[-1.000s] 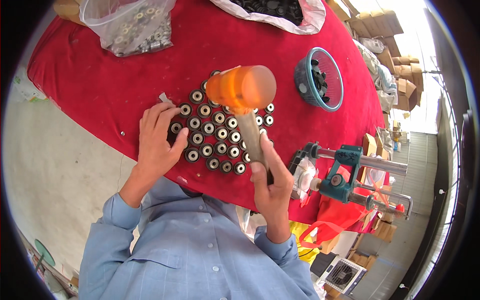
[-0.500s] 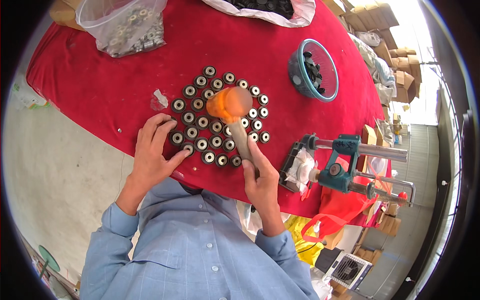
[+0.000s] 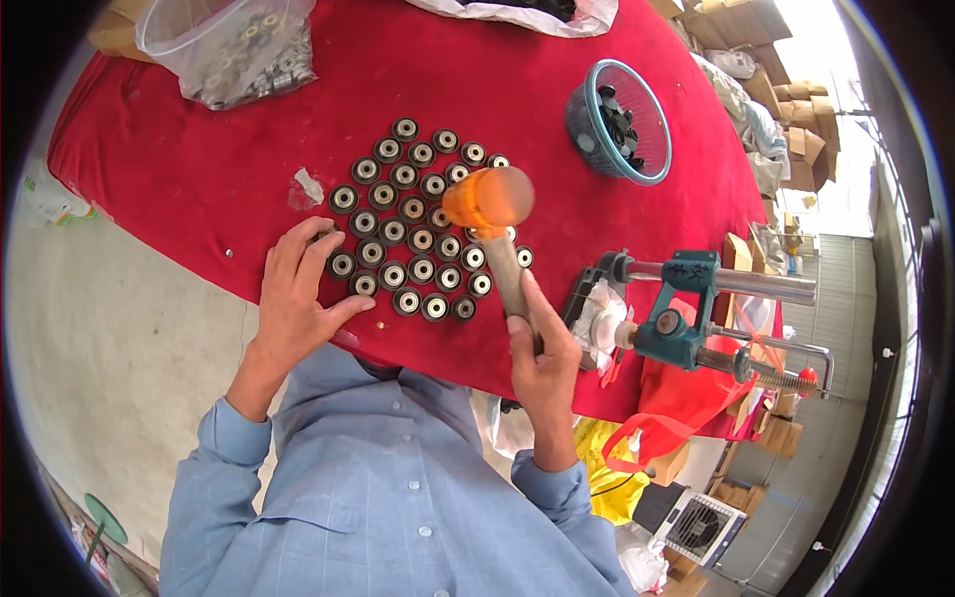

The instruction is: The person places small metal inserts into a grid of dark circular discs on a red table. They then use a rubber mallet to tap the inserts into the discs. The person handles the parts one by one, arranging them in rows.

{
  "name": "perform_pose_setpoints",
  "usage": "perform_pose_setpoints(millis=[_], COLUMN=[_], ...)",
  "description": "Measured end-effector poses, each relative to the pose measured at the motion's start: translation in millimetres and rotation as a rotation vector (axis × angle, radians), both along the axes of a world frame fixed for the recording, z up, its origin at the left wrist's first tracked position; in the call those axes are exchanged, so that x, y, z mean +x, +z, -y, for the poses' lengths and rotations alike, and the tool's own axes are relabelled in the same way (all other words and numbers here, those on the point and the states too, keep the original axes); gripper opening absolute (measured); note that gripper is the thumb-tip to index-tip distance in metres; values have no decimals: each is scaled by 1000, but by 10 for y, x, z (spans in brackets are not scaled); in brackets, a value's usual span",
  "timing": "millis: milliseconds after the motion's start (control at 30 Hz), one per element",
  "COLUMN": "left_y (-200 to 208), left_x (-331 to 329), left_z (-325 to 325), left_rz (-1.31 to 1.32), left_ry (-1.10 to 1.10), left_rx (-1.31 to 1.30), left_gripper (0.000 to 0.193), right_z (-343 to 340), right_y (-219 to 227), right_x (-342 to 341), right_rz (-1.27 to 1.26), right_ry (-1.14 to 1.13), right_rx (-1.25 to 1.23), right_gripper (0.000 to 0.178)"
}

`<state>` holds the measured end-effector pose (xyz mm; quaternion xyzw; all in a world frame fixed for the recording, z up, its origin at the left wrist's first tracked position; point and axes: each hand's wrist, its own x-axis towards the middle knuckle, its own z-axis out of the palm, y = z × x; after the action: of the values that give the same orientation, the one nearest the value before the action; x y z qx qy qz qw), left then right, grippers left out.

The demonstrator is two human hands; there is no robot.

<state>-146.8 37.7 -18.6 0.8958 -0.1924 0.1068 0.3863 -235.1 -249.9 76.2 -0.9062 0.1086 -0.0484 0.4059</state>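
Observation:
Several small black rollers with metal bearings in their middles (image 3: 421,241) stand in a close cluster on the red cloth (image 3: 199,159). At the cluster's left edge my left hand (image 3: 295,289) lies with thumb and fingers spread apart. Its fingertips touch a dark roller, mostly hidden beneath them, and the thumb rests beside the nearest rollers. My right hand (image 3: 547,348) is closed round the wooden handle of a mallet (image 3: 492,199). The mallet's orange head is above the right part of the cluster and hides some rollers there.
A blue-rimmed clear bowl of black parts (image 3: 657,119) stands at the far right. Right of my right hand is a green hand press (image 3: 686,308). A clear tub with a bag of metal bearings (image 3: 219,60) sits far left; a white sack (image 3: 587,20) is at the back.
The mallet in my right hand has moved to the right, relative to the rollers. My left hand has stayed at the cluster's left edge. The whole view has shifted slightly.

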Motion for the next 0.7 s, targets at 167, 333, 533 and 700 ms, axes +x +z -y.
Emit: perform_pose_setpoints(millis=[167,333,533,700], left_y=[13,21,7,20], left_x=[-1,2,14,5], left_z=[3,-2,3,22], left_rz=[17,33,32,54], left_ry=[12,-1,13,4], left_rx=[8,15,19,28], left_gripper=[84,84,84,83], right_z=[-19,-87,13,57], right_y=[185,-88,174,-125], right_x=[-209,-150,-379,-328], right_rz=[144,42,124,40], right_ry=[81,112,-34,9], right_rx=[14,-79,63,-65], right_gripper=[57,62,60,59])
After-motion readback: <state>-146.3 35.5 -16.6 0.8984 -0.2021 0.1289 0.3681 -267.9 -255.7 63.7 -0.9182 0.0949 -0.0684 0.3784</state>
